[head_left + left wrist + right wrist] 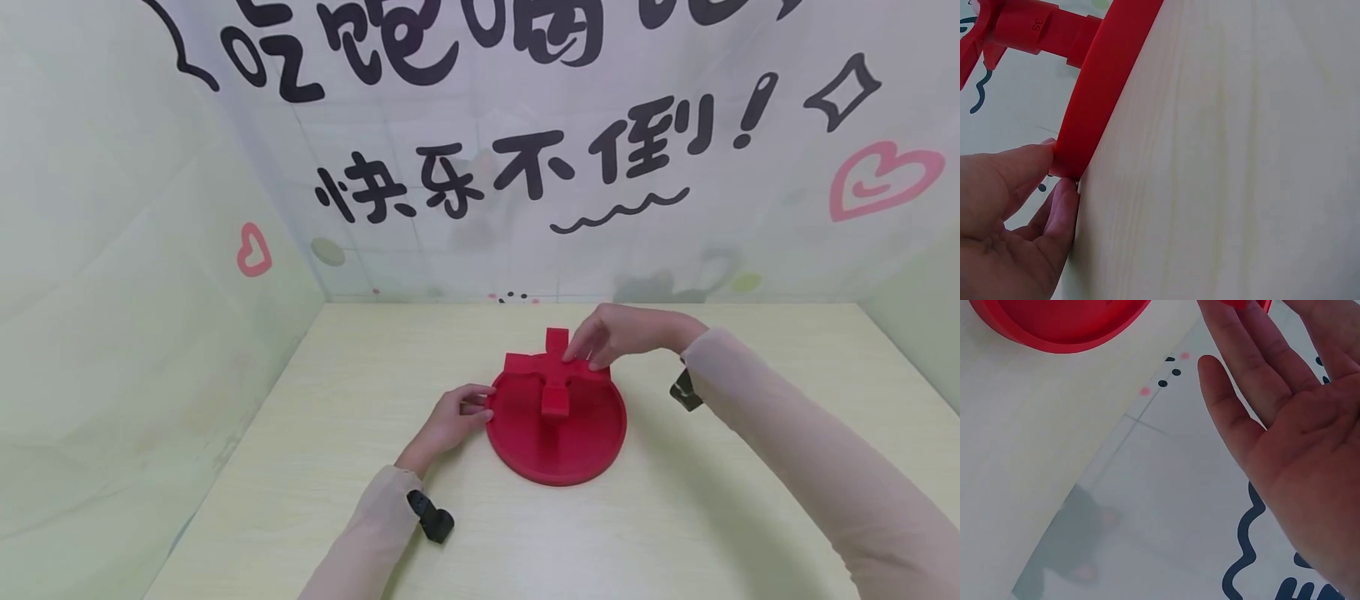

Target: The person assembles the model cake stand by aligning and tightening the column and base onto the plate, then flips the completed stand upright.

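Observation:
A red round base (pixel 558 467) with a raised rim sits on the table. From its middle rises a red post (pixel 1047 30), marked 35 in the left wrist view, and a red four-armed cross-shaped top (pixel 556 367) crowns it. My left hand (pixel 452 422) pinches the base's left edge, thumb on one side and fingers at the underside in the left wrist view. From the back right, my right hand (pixel 626 329) holds the cross-shaped top near its right arm with thumb and fingers. The right wrist view cuts off most of that grip at its upper edge.
The pale wood-grain table (pixel 360 367) runs back to a white curtain (pixel 465 250) printed with dark characters and pink hearts. Pale cloth also hangs on the left and right. Small black cameras are strapped to both wrists.

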A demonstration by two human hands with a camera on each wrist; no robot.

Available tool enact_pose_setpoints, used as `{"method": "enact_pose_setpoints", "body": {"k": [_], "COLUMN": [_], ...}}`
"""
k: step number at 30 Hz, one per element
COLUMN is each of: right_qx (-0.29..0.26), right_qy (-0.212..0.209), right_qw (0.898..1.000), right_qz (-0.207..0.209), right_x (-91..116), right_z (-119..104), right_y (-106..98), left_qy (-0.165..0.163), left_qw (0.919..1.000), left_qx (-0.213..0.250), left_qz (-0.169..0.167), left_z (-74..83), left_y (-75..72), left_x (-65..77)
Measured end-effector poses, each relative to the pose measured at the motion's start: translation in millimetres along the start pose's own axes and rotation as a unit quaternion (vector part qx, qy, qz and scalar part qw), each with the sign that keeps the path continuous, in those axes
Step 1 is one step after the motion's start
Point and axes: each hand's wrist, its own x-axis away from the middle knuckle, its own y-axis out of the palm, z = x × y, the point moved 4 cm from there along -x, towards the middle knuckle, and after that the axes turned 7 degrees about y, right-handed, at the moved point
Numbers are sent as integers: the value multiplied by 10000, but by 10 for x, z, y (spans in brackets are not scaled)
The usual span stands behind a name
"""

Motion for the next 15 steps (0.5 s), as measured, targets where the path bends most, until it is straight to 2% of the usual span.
{"method": "enact_pose_setpoints", "body": {"k": [6,15], "right_qx": [7,-261], "right_qy": [62,-62], "right_qw": [9999,9990], "right_qz": [139,356], "right_x": [7,72], "right_z": [37,99], "right_y": [13,89], "left_qy": [30,0], "left_qw": [10000,10000], "left_qx": [-9,-32], "left_qz": [1,14], "left_z": [7,-11], "left_y": [-6,-1], "left_x": [1,-13]}}
